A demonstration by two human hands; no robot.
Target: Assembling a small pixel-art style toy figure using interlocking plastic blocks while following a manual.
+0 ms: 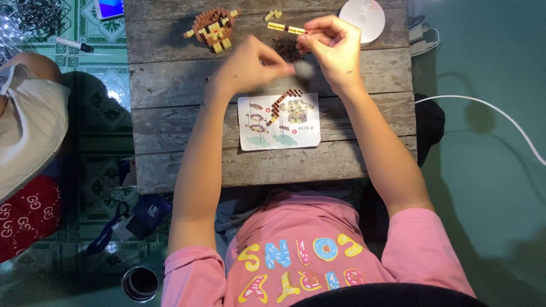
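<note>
White paper, an instruction sheet [278,121] of rectangular shape, lies flat on the grey wooden table [170,85], near the front edge, between the two forearms. It shows small coloured drawings of brick figures, and a short brown and yellow brick strip [282,102] lies across its upper part.

Beyond the sheet, the right hand [333,48] is raised a little over the table. Its fingers [318,35] are pinched closed on a thin yellow brick bar [286,28], which sticks out to the left from the fingertips. The left hand [250,59] is just beside it, blurred, with the fingers curled together toward the right hand; I cannot tell if they hold some small piece. Between and under the two hands lies a small pile of dark brown bricks [289,50], on the table, very near the fingertips of both hands.

Farther left on the table stands a half-built brown and yellow brick figure [213,27], well apart from the hands. A white round lamp base [364,17] sits at the far edge, just behind the right hand. A few loose yellow bricks [273,15] lie near the bar.
</note>
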